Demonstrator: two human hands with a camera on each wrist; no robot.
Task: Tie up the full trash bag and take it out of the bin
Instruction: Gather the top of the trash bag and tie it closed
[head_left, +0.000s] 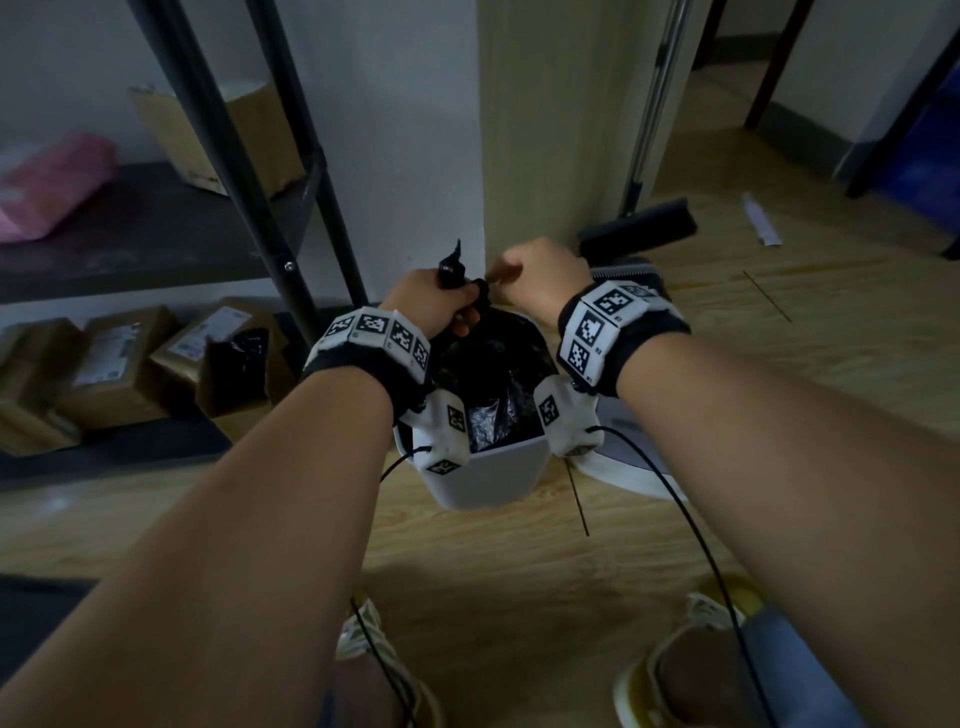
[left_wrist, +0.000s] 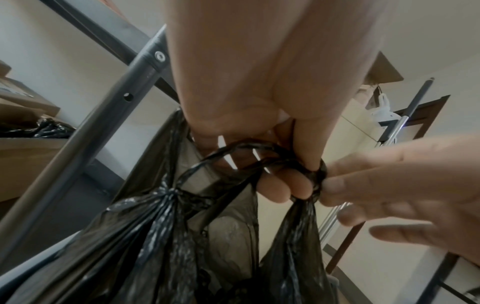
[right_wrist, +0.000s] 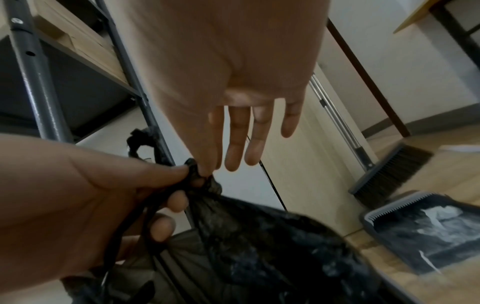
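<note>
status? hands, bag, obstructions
Left hand grips bag handles. Right hand pinches the knot. Bag in bin. Nothing blocking.

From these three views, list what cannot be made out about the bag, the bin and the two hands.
- Head view: the wrist rigs and arms cover much of the trash bag and the white bin; how full it is stays unclear.
- Head view: the left hand and right hand hide the knot.
- Left wrist view: the bag's lower part is cut off by the bottom edge.
- Right wrist view: motion blur smears the bag and the dustpan contents.
</note>
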